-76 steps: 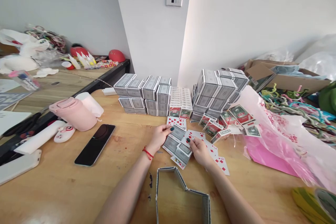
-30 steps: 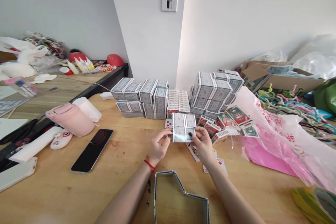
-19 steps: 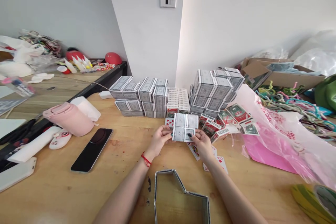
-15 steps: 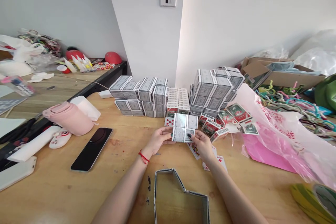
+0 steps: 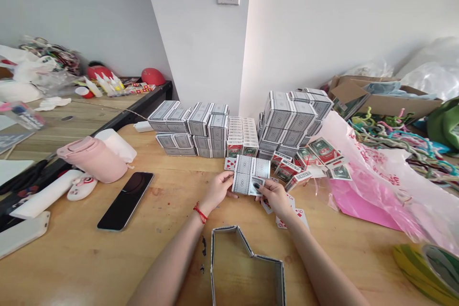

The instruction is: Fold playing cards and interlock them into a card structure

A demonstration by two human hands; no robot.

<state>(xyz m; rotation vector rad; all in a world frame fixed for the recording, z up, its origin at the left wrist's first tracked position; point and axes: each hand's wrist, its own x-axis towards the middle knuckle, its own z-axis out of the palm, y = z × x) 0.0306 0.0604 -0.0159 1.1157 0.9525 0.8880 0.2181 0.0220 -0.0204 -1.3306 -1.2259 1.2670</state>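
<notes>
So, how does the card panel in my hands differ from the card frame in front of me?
The card panel is held between your left hand and right hand; the card frame stands on the table. The card panel is roughly rectangular; the card frame has a notched outline around an open middle. Both show gray patterning.
</notes>
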